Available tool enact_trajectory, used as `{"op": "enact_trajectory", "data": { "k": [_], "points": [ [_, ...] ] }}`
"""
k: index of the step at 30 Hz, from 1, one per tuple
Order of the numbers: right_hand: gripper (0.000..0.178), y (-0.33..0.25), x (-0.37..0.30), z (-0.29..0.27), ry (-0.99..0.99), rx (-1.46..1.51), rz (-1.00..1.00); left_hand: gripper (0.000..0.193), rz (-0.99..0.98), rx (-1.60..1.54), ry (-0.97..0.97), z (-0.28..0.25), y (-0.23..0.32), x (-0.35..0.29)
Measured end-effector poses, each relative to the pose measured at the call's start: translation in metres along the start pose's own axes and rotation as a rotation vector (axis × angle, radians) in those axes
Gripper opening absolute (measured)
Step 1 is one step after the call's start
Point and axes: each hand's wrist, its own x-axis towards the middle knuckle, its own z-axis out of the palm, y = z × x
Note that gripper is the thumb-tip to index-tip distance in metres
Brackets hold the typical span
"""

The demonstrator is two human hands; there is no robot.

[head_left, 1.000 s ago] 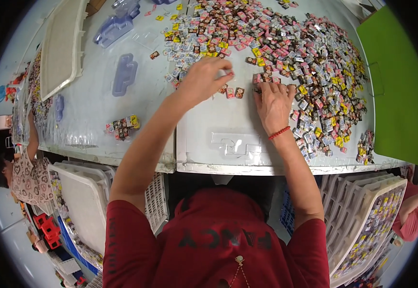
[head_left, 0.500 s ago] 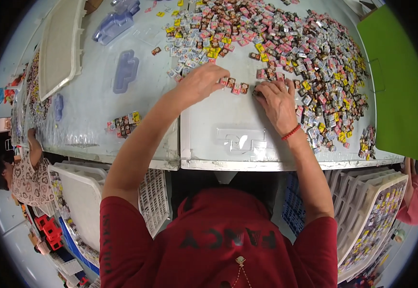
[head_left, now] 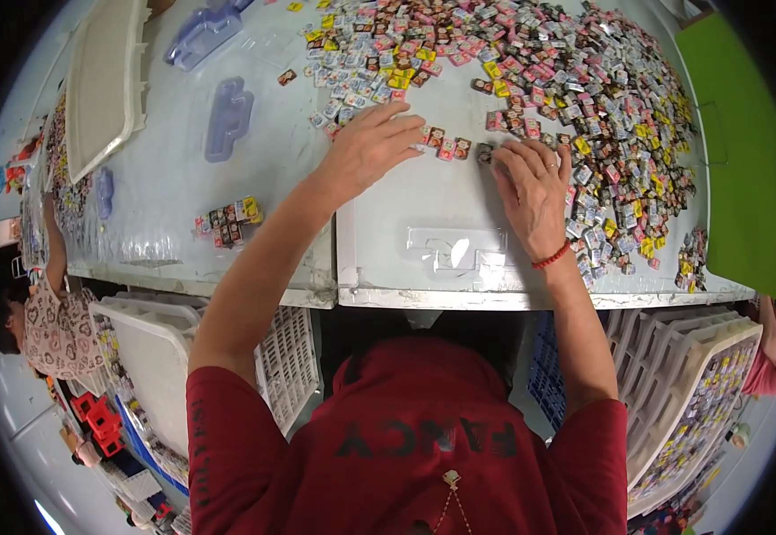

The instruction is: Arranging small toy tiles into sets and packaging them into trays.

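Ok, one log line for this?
left hand: at row of miniature printed boxes | right hand: at dark box | nearby: mixed box pile, clear tray

Site: packing workshop, by appearance. Evidence: broad pale-blue worktable (head_left: 290, 152); loose heap of tiny multicoloured rectangular packets (head_left: 602, 116); translucent blue moulded-plastic shells (head_left: 229, 119); white rectangular plastic trays (head_left: 151, 361) beside it; co-worker in patterned pale top (head_left: 62, 339), far left.
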Motion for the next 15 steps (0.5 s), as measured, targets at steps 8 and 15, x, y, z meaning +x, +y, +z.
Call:
{"op": "enact_trajectory", "data": {
  "k": [8, 15],
  "points": [
    [0.022, 0.023, -0.007, -0.02, 0.078, -0.129, 0.047, 0.017, 0.156, 0.083, 0.013, -0.005, -0.002, 0.003],
    [0.019, 0.031, 0.025, -0.005, 0.025, -0.258, 0.08, 0.016, 0.001, -0.07, 0.095, 0.009, 0.005, 0.031]
  ]
}}
